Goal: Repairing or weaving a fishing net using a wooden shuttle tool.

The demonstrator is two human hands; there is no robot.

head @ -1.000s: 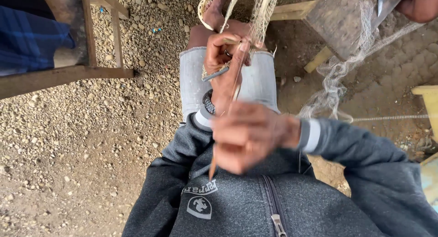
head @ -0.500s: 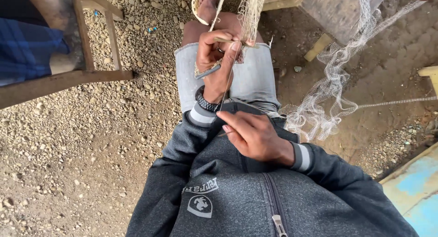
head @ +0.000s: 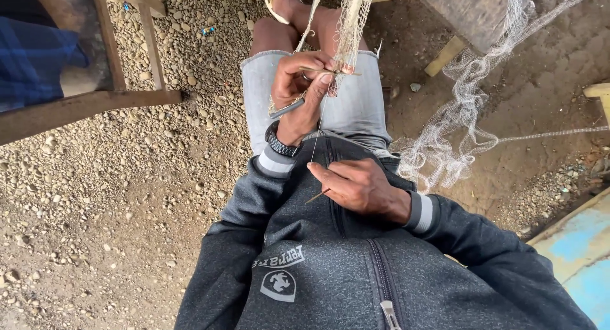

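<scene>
My left hand (head: 298,92), with a dark watch on its wrist, is raised over my knees. It pinches a pale fishing net (head: 348,19) together with a thin stick held crosswise at the fingertips. My right hand (head: 363,187) rests low against my grey jacket, closed on a slim wooden netting needle (head: 316,196) whose tip points left. A fine twine (head: 316,139) runs taut from the right hand up to the left. More of the net hangs in a loose bunch (head: 457,120) to the right of my lap.
Gravel ground (head: 127,196) lies to the left. A wooden bench frame (head: 95,104) stands at upper left beside another person's blue cloth (head: 32,57). A wooden plank (head: 445,55) lies at upper right, and a blue painted surface (head: 578,254) at the right edge.
My right hand has dropped from in front of the left hand down to my chest, drawing the needle and twine toward me. The left hand keeps its hold on the net.
</scene>
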